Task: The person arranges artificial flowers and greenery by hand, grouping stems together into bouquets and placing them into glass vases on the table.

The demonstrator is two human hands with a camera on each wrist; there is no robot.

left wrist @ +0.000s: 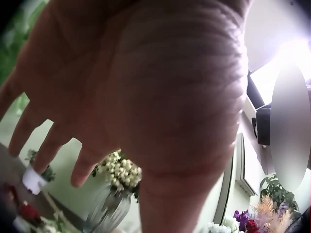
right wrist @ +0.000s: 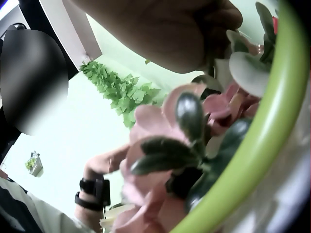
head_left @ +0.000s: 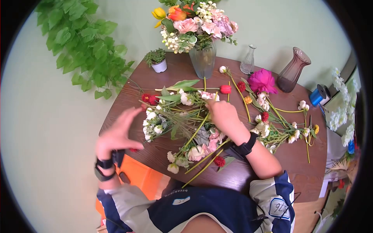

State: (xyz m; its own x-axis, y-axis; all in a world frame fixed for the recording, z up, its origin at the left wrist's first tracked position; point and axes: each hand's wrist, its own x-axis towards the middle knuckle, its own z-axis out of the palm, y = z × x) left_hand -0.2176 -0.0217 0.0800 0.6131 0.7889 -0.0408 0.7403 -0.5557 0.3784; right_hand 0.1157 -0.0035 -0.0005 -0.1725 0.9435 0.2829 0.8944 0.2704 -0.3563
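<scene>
the left hand (head_left: 116, 134) is spread wide beside the white flowers (head_left: 158, 129) on the table (head_left: 176, 69). the right hand (head_left: 226, 119) seems to pinch a green stem (head_left: 197, 132) (its fingertips are hidden) in the flower pile (head_left: 196, 153); picking seems the step, and next likely needs a gentle pull.

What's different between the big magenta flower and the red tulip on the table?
The magenta flower is much larger than the red tulip. The magenta flower is spread open with ruffled petals; the red tulip is closed and smooth. Both lie on the brown table.
</scene>
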